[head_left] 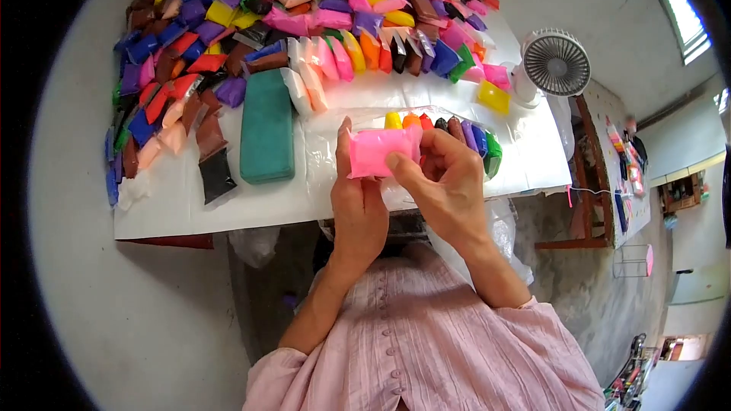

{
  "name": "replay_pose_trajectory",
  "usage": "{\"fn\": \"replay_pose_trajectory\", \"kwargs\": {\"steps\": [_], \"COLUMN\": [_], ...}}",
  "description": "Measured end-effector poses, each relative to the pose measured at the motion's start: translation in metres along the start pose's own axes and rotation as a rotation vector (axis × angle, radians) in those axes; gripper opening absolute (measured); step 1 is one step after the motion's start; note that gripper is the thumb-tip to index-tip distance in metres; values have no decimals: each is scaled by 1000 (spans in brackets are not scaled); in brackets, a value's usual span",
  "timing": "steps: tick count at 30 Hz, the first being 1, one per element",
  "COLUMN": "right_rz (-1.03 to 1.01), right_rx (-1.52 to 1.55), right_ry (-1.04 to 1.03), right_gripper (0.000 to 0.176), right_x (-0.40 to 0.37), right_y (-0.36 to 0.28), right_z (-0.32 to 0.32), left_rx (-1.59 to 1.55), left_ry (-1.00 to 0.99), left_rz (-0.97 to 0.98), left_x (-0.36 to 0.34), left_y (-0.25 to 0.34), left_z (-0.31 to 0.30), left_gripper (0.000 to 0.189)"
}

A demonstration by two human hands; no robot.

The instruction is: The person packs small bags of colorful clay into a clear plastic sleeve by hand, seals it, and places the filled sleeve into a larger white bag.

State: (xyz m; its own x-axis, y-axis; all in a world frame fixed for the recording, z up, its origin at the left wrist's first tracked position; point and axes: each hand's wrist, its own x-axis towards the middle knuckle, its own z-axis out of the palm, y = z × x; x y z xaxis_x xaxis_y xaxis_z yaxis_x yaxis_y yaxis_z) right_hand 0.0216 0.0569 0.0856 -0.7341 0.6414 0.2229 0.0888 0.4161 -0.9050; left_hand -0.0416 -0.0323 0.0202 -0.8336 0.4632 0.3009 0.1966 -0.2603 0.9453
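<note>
Between my two hands, above the table's front edge, is a pink packet (375, 154) in clear wrapping. My left hand (359, 202) holds it from the left and below, with the fingers partly hidden behind it. My right hand (449, 183) grips its right side, thumb on the front face. Just behind the packet lies a row of coloured packets, with an orange one (412, 119), a purple one (479, 139) and a green one (493, 157). A teal block (266, 128) lies to the left of my hands.
A large heap of coloured packets (228, 11) covers the back and left of the white table (183, 217). A white fan (557, 65) stands at the back right, near a yellow packet (493, 97). Clear plastic hangs below the front edge.
</note>
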Motion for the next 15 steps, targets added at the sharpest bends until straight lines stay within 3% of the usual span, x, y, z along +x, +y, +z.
{"fn": "replay_pose_trajectory", "kwargs": {"steps": [3,6,9,15], "right_rz": [-43,-195,-342,-400], "right_rx": [44,-283,-410,-461], "right_ry": [47,119,186,259], "right_gripper": [25,29,36,34], "right_x": [-1,-5,-10,-15], "right_y": [12,11,20,26], "right_z": [7,8,15,23], "left_rx": [103,93,205,491], "left_ry": [75,98,105,75], "left_rz": [27,21,42,186], "left_x": [0,-2,-4,-6], "left_y": [0,-1,-6,3], "left_z": [-1,-2,-2,1], "left_gripper": [57,55,55,58]}}
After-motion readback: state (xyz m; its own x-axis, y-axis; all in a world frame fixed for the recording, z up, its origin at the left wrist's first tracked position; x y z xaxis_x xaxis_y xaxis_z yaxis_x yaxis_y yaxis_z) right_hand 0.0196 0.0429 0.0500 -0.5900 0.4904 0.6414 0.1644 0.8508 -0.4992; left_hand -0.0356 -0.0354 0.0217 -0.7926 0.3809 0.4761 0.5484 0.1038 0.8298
